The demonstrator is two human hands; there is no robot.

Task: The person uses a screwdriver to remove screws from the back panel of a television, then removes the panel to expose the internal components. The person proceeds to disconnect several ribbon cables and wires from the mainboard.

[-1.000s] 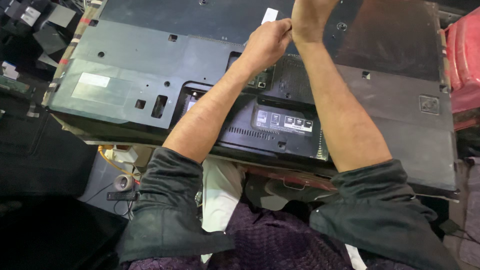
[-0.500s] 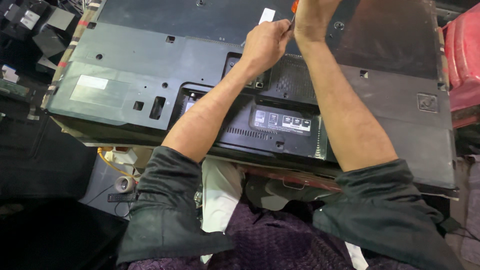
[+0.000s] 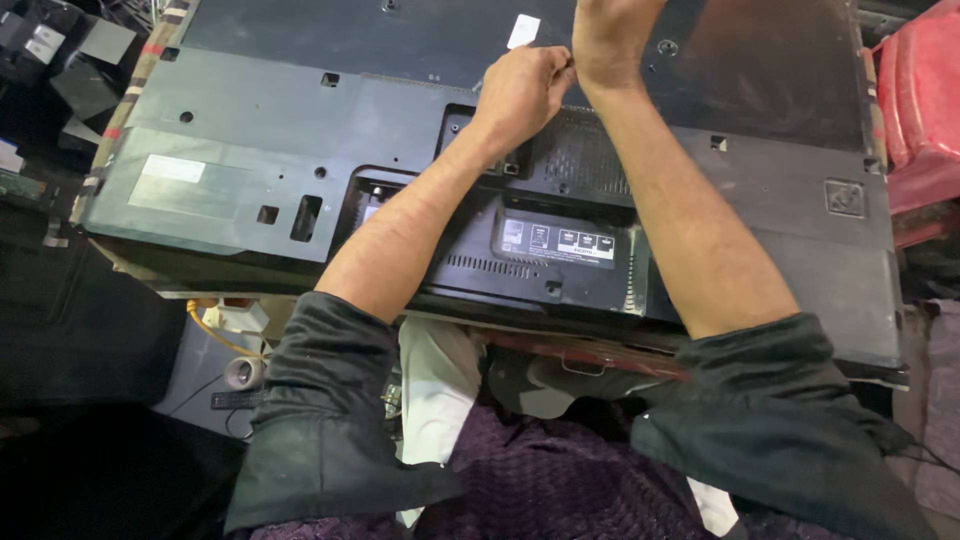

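Note:
A large flat television (image 3: 230, 130) lies face down, its dark grey back panel up. Both my hands meet at the far middle of the panel. My left hand (image 3: 520, 90) has its fingertips pinched together against the panel, right beside my right wrist. My right hand (image 3: 610, 35) is closed in a fist just above it, partly cut off by the top edge of the view. What it grips is hidden now. A white sticker (image 3: 523, 30) lies just left of the hands. The raised black connector housing (image 3: 560, 240) sits between my forearms.
A red plastic object (image 3: 925, 100) stands at the right edge. Dark electronic parts (image 3: 40, 50) are piled at the far left. Under the near edge of the television are a yellow cable (image 3: 215, 325), a tape roll (image 3: 240, 372) and white cloth (image 3: 435, 390).
The view has shifted slightly; both hands stay at the same spot on the panel. An orange handle end seen above my right hand half a second ago is out of view now.

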